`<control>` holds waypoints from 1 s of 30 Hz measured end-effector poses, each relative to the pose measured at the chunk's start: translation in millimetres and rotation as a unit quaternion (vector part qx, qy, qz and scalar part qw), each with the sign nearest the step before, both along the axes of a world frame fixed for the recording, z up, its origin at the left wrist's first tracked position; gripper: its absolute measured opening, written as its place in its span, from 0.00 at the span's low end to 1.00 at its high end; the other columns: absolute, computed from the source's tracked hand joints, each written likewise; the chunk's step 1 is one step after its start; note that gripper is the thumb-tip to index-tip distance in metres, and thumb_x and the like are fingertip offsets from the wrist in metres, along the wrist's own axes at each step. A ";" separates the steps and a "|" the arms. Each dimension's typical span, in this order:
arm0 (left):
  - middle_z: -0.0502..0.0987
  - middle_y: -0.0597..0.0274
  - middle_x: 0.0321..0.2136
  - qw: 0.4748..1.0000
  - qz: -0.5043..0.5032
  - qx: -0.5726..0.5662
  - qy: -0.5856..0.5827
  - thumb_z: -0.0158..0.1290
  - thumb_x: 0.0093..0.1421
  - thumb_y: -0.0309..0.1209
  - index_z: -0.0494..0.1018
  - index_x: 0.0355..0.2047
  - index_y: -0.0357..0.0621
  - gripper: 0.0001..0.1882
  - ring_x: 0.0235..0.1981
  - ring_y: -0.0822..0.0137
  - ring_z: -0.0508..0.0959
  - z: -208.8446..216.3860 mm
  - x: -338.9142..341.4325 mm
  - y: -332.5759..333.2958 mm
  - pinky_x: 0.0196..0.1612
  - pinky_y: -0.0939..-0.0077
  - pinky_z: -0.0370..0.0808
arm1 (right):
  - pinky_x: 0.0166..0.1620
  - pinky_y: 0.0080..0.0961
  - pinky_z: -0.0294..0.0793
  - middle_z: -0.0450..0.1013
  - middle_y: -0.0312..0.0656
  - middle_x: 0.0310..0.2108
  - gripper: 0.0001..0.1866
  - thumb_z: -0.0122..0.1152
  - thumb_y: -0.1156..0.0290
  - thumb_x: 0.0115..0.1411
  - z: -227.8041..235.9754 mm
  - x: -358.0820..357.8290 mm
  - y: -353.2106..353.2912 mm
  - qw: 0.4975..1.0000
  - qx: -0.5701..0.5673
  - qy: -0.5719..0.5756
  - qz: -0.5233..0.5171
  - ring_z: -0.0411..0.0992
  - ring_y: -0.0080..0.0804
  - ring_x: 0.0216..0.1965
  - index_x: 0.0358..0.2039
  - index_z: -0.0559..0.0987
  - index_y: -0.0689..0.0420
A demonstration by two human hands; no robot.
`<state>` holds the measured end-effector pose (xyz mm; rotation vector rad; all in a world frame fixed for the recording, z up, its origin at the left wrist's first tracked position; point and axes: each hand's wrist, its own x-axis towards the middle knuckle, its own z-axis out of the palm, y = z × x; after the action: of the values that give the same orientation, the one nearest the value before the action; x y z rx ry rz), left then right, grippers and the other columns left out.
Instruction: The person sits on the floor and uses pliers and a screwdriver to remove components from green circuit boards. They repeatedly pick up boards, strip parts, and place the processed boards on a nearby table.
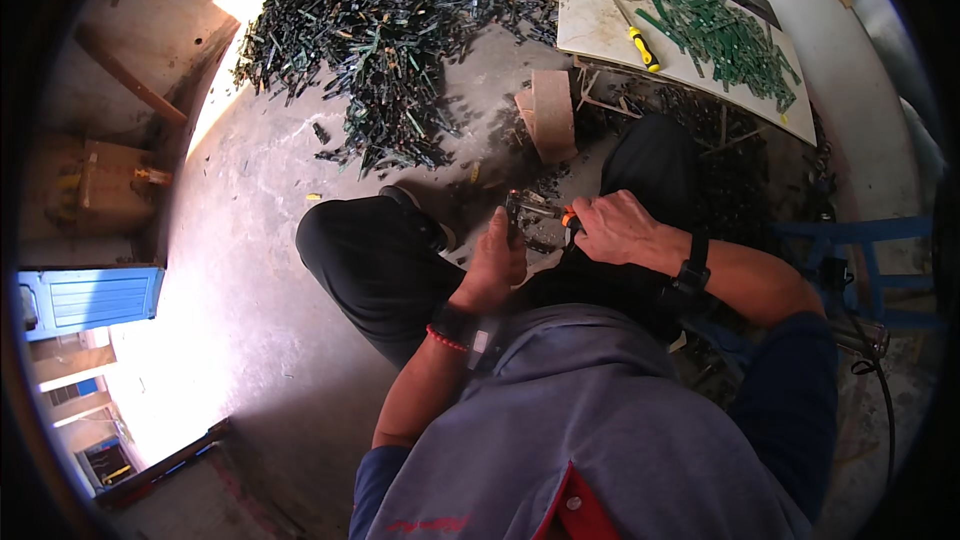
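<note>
Plainly, the likeliest trouble here is a slip: the orange-and-black-handled tool (571, 219), apparently a screwdriver, points its metal shaft (541, 209) leftward at the small dark piece (514, 210), with the left hand (490, 262) right behind it. Should the tip skid off under a hard push, it could jab the thumb or fingers there. The work is held in the air between the knees, with nothing firm visible beneath, so a sideways twist might also turn the piece in the grasp or crack it. If it popped free, it would probably drop among the dark scraps (545, 185) on the floor (270, 270) and be hard to pick out.

As for the grip, the left hand is closed around the lower part of the small dark piece, thumb up along it, while the upper end stands clear above the fingers. The right hand (618, 228) is clenched about the tool's handle, the wrist coming in from the right. The piece therefore sits just beyond the tool's far end, between the two hands but nearer the left; whether the tip actually touches it is too small to tell.
</note>
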<state>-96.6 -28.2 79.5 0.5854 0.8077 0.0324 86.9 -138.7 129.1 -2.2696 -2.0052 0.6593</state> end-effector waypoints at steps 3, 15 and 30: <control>0.50 0.74 0.12 0.999 -0.023 -0.011 -0.031 0.37 0.62 0.59 0.57 0.19 0.50 0.27 0.10 0.77 0.48 -1.2 -1.6 1.2 0.14 0.81 0.46 | 0.31 0.39 0.72 0.73 0.53 0.23 0.17 0.55 0.64 0.49 -11.2 8.7 -4.0 0.998 0.047 -0.023 0.022 0.74 0.49 0.26 0.33 0.70 0.67; 0.50 0.74 0.11 0.990 -0.045 -0.128 -0.051 0.35 0.63 0.58 0.57 0.19 0.51 0.26 0.10 0.77 0.48 7.3 -0.9 2.4 0.14 0.81 0.49 | 0.31 0.39 0.72 0.72 0.51 0.23 0.13 0.55 0.67 0.46 -19.9 38.9 8.2 0.985 0.156 -0.012 0.074 0.73 0.50 0.27 0.29 0.69 0.62; 0.49 0.76 0.10 0.977 0.023 -0.191 -0.094 0.35 0.63 0.55 0.59 0.17 0.51 0.26 0.09 0.77 0.47 -6.5 -6.6 4.2 0.15 0.80 0.47 | 0.21 0.18 0.66 0.74 0.40 0.27 0.12 0.47 0.69 0.53 5.9 7.8 2.3 0.817 -0.225 0.506 -0.158 0.72 0.25 0.25 0.35 0.70 0.62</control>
<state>-103.1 -24.0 73.0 0.1958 0.6218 -0.0247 94.7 -136.5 135.1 -1.6588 -0.9830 1.9060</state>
